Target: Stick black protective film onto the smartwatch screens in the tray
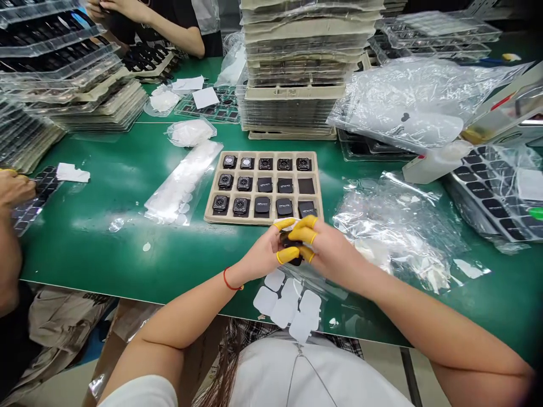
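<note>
Between my two hands is a small black smartwatch body, largely covered by fingers in yellow finger cots. My left hand grips it from the left, with a red cord at the wrist. From the right, my right hand closes its covered fingertips on the same piece. Just beyond them lies a beige compartment tray of square watch bodies. Some show round sensor backs, like the watch body in the front row; others have dark printed covers. White square backing papers lie below my hands at the table edge.
Tall stacks of trays stand behind, with more trays at left. Crumpled clear plastic, a white bottle and a sheet of black stickers lie right. Co-workers' hands show at left and at the back.
</note>
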Demonstrator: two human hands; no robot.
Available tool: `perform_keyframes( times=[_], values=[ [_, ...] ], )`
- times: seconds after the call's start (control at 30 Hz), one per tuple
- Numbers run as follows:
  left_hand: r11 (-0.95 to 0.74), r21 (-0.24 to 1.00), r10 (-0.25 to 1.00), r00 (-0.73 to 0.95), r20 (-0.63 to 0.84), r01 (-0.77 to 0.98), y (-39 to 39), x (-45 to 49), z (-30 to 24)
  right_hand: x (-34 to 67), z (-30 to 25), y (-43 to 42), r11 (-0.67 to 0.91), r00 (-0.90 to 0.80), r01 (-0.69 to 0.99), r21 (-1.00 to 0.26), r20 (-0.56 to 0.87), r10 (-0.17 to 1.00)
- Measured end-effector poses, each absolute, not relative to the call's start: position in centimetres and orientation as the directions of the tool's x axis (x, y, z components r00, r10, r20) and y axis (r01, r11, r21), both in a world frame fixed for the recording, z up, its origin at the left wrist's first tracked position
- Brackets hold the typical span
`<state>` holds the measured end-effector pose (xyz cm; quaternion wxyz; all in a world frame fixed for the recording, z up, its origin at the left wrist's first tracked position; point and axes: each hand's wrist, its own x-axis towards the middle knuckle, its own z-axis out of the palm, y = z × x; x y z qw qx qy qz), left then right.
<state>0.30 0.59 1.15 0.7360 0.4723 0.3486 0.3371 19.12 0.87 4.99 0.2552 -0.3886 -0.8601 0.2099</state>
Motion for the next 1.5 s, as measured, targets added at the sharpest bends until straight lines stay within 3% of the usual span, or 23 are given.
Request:
perform_keyframes(
  times=[0.1,0.23,0.3,0.4,0.47,0.6,0.7,0.83,0.93,1.07,1.17,1.27,1.33,1.5],
  values=[
    [0.232,0.970,0.840,0.518,-0.164,-0.068,0.1,0.3,0.9,19.1,4.4,-0.6,0.596,-0.562,0.492,-0.635,0.292,0.774],
    [0.130,0.986,0.828,0.536,-0.163,0.100,-0.4,0.2,1.0,19.2,3.2,0.5,0.342,-0.431,0.411,-0.845,0.150,0.890],
    [0.095,0.987,0.823,0.548,-0.150,0.128,-0.6,0.4,1.0,18.7,3.1,0.5,0.360,-0.427,0.457,-0.814,0.154,0.891],
    [0.100,0.990,0.825,0.548,-0.139,0.100,-0.6,0.6,0.9,18.7,3.6,-0.3,0.569,-0.495,0.489,-0.661,0.326,0.805],
    [0.122,0.989,0.833,0.533,-0.145,0.078,-0.5,0.5,1.0,20.2,3.9,-0.3,0.585,-0.476,0.514,-0.628,0.358,0.803],
    [0.230,0.966,0.797,0.547,-0.256,0.116,-0.6,0.2,1.5,26.8,2.5,2.6,0.189,-0.048,0.786,-0.589,0.247,0.968],
    [0.248,0.964,0.783,0.567,-0.255,0.092,-0.7,0.1,1.8,29.7,1.1,4.5,0.084,0.031,0.855,-0.512,0.213,0.977],
    [0.225,0.972,0.821,0.523,-0.230,0.073,-0.6,0.3,1.8,25.8,0.6,4.6,0.301,-0.213,0.862,-0.408,0.246,0.946],
    [0.256,0.966,0.829,0.505,-0.242,0.044,-0.3,0.3,1.6,21.4,0.9,4.5,0.450,-0.409,0.794,-0.408,0.189,0.893],
    [0.245,0.968,0.855,0.462,-0.238,0.046,0.2,0.1,1.2,19.6,1.8,3.8,0.486,-0.417,0.729,-0.483,0.249,0.874],
    [0.196,0.978,0.859,0.468,-0.208,0.074,0.3,-0.1,1.1,19.6,2.7,2.1,0.640,-0.525,0.510,-0.574,0.381,0.761],
    [0.115,0.973,0.832,0.516,-0.204,0.200,0.4,-0.2,1.1,18.9,2.7,1.1,0.789,-0.620,0.388,-0.476,0.499,0.606],
    [0.120,0.967,0.823,0.523,-0.223,0.224,0.4,-0.2,1.1,18.5,2.2,1.1,0.802,-0.582,0.440,-0.405,0.551,0.598],
    [0.140,0.986,0.829,0.533,-0.167,0.091,0.5,-0.4,0.9,18.7,1.8,0.7,0.805,-0.577,0.456,-0.380,0.562,0.592]
  ],
)
